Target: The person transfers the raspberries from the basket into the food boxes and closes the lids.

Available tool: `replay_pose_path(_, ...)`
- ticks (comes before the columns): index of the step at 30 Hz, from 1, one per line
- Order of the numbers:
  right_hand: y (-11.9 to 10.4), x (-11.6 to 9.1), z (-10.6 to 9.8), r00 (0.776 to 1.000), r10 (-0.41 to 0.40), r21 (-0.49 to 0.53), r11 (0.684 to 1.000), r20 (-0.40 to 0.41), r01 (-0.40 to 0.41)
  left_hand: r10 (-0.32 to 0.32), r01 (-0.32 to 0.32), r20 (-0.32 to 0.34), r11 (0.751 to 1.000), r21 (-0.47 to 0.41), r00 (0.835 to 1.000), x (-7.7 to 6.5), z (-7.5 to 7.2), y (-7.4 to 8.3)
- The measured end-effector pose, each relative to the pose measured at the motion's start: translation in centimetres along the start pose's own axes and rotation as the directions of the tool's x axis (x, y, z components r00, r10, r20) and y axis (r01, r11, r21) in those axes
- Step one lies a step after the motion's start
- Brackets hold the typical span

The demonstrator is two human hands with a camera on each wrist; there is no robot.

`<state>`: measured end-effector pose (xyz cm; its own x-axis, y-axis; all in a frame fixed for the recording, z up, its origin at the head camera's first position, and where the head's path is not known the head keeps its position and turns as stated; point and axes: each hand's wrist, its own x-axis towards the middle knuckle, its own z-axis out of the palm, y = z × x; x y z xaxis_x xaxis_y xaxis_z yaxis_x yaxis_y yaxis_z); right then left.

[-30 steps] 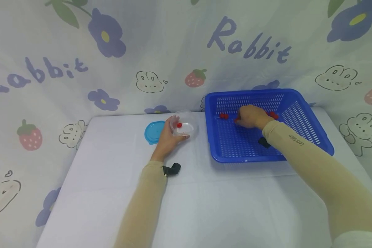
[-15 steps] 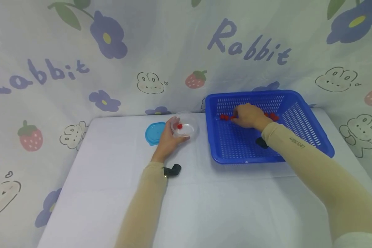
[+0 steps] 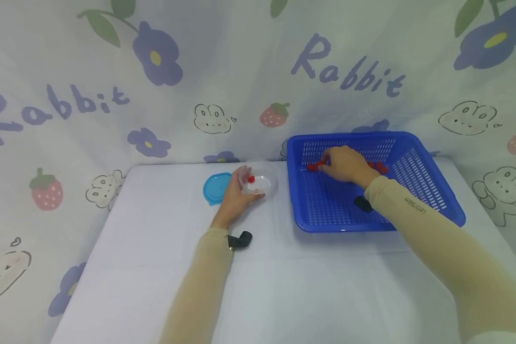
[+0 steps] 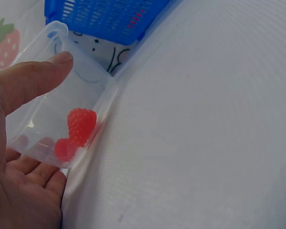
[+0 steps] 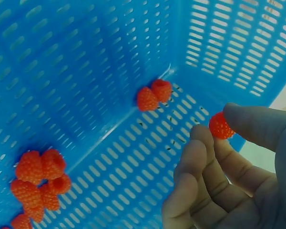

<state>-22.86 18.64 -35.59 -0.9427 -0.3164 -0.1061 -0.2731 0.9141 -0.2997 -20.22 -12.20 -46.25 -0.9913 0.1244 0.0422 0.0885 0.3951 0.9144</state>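
My left hand (image 3: 234, 200) grips a clear plastic tub (image 3: 267, 180) on the table, thumb on one side and fingers on the other. Inside the tub lies a red raspberry (image 4: 82, 125), with a smaller red shape just below it. My right hand (image 3: 346, 165) reaches into the blue basket (image 3: 348, 228). Between its thumb and fingertips it pinches one raspberry (image 5: 220, 127), held above the slotted floor. A pair of raspberries (image 5: 148, 98) lies against the basket's wall. Several more raspberries (image 5: 33, 181) are clustered farther along that wall.
A light blue lid (image 3: 215, 189) lies flat on the table, left of the tub and partly behind my left hand. The basket's raised sides stand to the right of the tub. Behind the table hangs a printed curtain (image 3: 241, 62).
My right hand has shifted slightly left inside the basket and now holds a raspberry up from the floor. My left hand and the tub keep their place. The head view has tilted up a little.
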Motion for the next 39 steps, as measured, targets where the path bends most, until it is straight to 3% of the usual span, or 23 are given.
replay_pose_path(23, -2.9, -1.0, -0.8, 0.978, -0.063, 0.080, 0.994, -0.200, 0.081, -0.006, 0.006, 0.010, 1.000, 0.013, 1.000, 0.0, -0.2, 0.4)
replay_pose_path(39, -5.0, -1.0, -0.8, 0.963, -0.073, 0.168, 0.978, -0.261, 0.120, -0.017, 0.017, 0.011, 0.999, 0.028, 1.000, 0.2, -0.1, 0.3)
